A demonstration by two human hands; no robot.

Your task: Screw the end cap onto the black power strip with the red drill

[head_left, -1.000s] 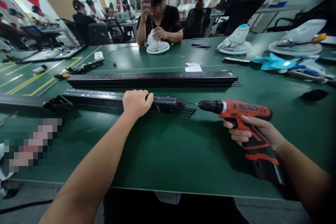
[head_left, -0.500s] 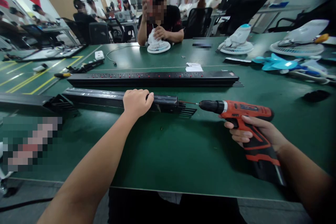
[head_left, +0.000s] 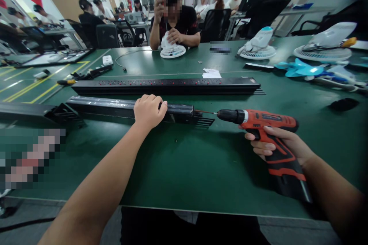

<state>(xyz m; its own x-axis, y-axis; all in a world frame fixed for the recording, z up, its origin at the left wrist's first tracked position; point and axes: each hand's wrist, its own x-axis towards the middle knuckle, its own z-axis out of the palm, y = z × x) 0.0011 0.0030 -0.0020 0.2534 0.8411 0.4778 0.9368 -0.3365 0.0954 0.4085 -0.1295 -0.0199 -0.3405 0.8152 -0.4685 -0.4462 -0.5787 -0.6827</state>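
Note:
A long black power strip housing [head_left: 109, 108] lies across the green table [head_left: 186, 168] in front of me. My left hand [head_left: 148, 111] is closed over its top near the right end, pressing it down. My right hand [head_left: 276, 147] grips the handle of an orange and black cordless drill [head_left: 264, 130]. The drill lies level, and its thin bit [head_left: 205, 112] points left into the finned right end of the housing [head_left: 203, 119].
A second long black power strip [head_left: 166, 85] with red switches lies just behind. White desk fans [head_left: 258, 46] and blue fan blades [head_left: 301, 69] sit at the right. A person across the table works on a small fan [head_left: 172, 49]. Tools lie at the far left.
Almost nothing differs: both hands and the drill keep their places, and the view shifts only slightly.

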